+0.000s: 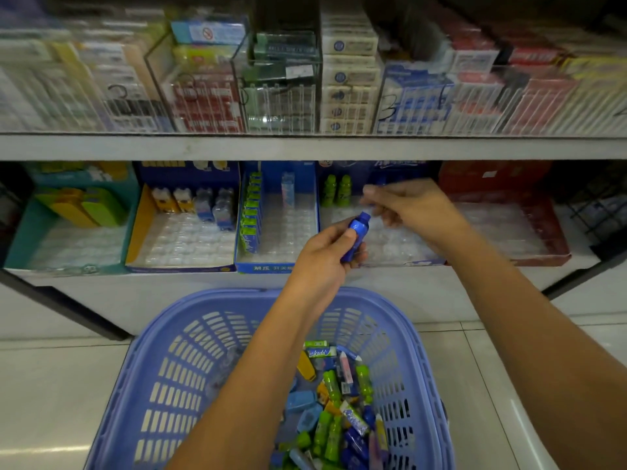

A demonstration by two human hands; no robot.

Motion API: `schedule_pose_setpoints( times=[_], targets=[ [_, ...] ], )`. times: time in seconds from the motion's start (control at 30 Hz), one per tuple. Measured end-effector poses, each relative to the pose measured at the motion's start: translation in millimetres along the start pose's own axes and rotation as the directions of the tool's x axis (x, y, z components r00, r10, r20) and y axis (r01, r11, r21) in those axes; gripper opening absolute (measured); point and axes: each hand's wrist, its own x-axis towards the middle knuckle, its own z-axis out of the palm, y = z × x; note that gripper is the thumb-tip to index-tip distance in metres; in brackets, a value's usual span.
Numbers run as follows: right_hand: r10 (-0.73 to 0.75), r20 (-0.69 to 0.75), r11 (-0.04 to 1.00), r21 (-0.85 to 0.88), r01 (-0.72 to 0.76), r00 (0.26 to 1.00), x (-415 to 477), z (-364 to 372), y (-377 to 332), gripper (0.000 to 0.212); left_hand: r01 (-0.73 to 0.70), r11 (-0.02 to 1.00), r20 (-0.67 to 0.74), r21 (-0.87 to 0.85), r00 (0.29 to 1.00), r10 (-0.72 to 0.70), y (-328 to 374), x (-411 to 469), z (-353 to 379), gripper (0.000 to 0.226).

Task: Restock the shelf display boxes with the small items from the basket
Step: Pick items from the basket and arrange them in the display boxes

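The left grip (325,257) curls round a small blue bottle (356,234) just beside the right grip (409,208), too blurred to tell, basket (190,361) below both.

A shop, stocked shelf (305,147), display boxes (183,228), shopping basket (163,334)

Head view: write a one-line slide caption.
Left hand holds a blue bottle while the right hand reaches toward a shelf display box, with the basket below.

"kado" on a small pack (319,352); handwritten "3" on a clear divider (387,108)
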Motion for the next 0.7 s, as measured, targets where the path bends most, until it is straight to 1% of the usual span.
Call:
schedule_pose_setpoints(
  times=[0.03, 0.07, 0.1, 0.17, 0.23, 0.3, 0.4, 0.5, 0.53, 0.57, 0.6, 0.67, 0.7],
  targets=[
    [0.038, 0.085, 0.995, 0.091, -0.046, 0.996, -10.3, -0.9, -4.2, 0.022, -0.034, 0.998, 0.009, 0.051, 0.999, 0.034, -1.4, -2.0, 0.5, 0.018],
    [0.051, 0.132, 0.988, 0.138, -0.07, 0.99, -17.9, -2.4, -6.8, 0.021, -0.08, 0.992, 0.016, 0.101, 0.997, 0.079, -2.2, -3.8, 1.5, 0.02],
    [0.059, 0.147, 0.98, 0.178, -0.086, 0.987, -22.7, -4.5, -10.1, 0.02, -0.135, 0.977, 0.017, 0.166, 0.991, 0.134, -2.4, -5.9, 2.5, 0.021],
    [0.073, 0.135, 0.97, 0.22, -0.102, 0.988, -27.5, -8.0, -15.3, 0.021, -0.247, 0.925, 0.02, 0.29, 0.967, 0.253, -2.2, -10.3, 4.7, 0.024],
    [0.07, 0.123, 0.97, 0.222, -0.096, 0.99, -29.0, -11.3, -18.9, 0.02, -0.308, 0.897, 0.031, 0.317, 0.949, 0.315, 0.2, -13.3, 6.5, 0.029],
    [0.058, 0.109, 0.976, 0.204, -0.079, 0.992, -30.1, -15.0, -21.7, 0.017, -0.308, 0.893, 0.034, 0.327, 0.949, 0.314, 1.0, -13.2, 6.0, 0.028],
    [0.031, 0.028, 0.99, 0.137, -0.035, 0.999, -27.9, -23.1, -22.9, 0.018, -0.259, 0.865, 0.057, 0.43, 0.964, 0.261, -1.6, -12.4, 4.8, 0.023],
    [0.015, -0.008, 0.999, 0.03, -0.014, 1.0, -24.0, -30.1, -18.8, 0.007, -0.228, 0.791, 0.058, 0.568, 0.969, 0.239, -5.0, -9.6, 4.0, 0.034],
    [0.006, -0.02, 1.0, -0.023, -0.007, 1.0, -21.3, -31.9, -16.1, 0.01, -0.214, 0.749, 0.05, 0.628, 0.971, 0.235, -5.6, -8.0, 4.4, 0.039],
    [-0.007, -0.038, 0.996, -0.084, 0.004, 0.999, -17.5, -33.2, -13.1, 0.012, -0.2, 0.683, 0.051, 0.703, 0.971, 0.233, -6.4, -6.4, 5.1, 0.043],
    [-0.027, -0.056, 0.989, -0.15, 0.018, 0.998, -11.7, -34.3, -9.3, 0.015, -0.195, 0.583, 0.072, 0.789, 0.971, 0.226, -7.9, -4.0, 5.9, 0.047],
    [-0.074, -0.073, 0.955, -0.293, 0.05, 0.995, 3.8, -34.8, -1.9, 0.019, -0.215, 0.285, 0.174, 0.934, 0.971, 0.164, -13.4, -0.7, 8.0, 0.051],
    [-0.095, -0.065, 0.93, -0.363, 0.065, 0.993, 12.8, -34.4, 1.8, 0.021, -0.232, 0.14, 0.218, 0.963, 0.97, 0.109, -17.3, 0.1, 8.7, 0.052]
  ],
)
